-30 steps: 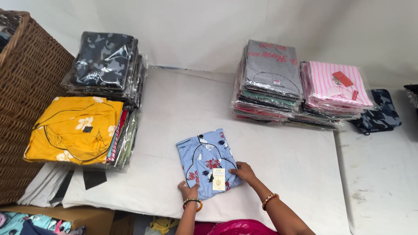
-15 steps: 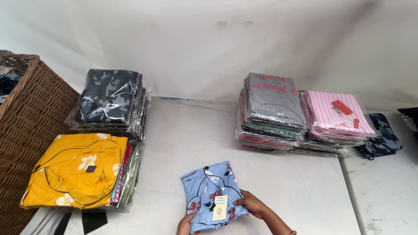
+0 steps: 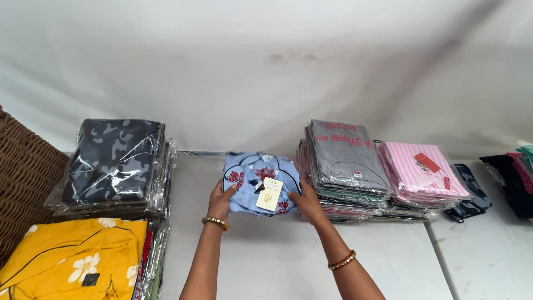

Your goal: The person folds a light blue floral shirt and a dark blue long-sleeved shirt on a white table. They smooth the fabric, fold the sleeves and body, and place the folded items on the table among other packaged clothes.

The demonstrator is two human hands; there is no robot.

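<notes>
A folded light blue garment (image 3: 250, 173) with red flowers and a cream paper tag lies at the back of the white table (image 3: 288, 261), near the white backdrop. My left hand (image 3: 221, 200) grips its left edge. On the other side my right hand (image 3: 306, 203) holds its right edge, close against a stack of bagged clothes topped by a grey shirt (image 3: 347, 158). Both arms reach far forward and each wrist wears a gold bangle.
A dark camouflage stack (image 3: 114, 164) sits at the left, a yellow flowered stack (image 3: 72, 264) in front of it, and a wicker basket (image 3: 25, 178) at the far left. A pink striped stack (image 3: 425, 175) and dark clothes (image 3: 508, 178) lie to the right.
The blue garment has gone from the near edge of the table to the back, between the camouflage stack and the grey stack. Both hands went with it and the view has tilted up.
</notes>
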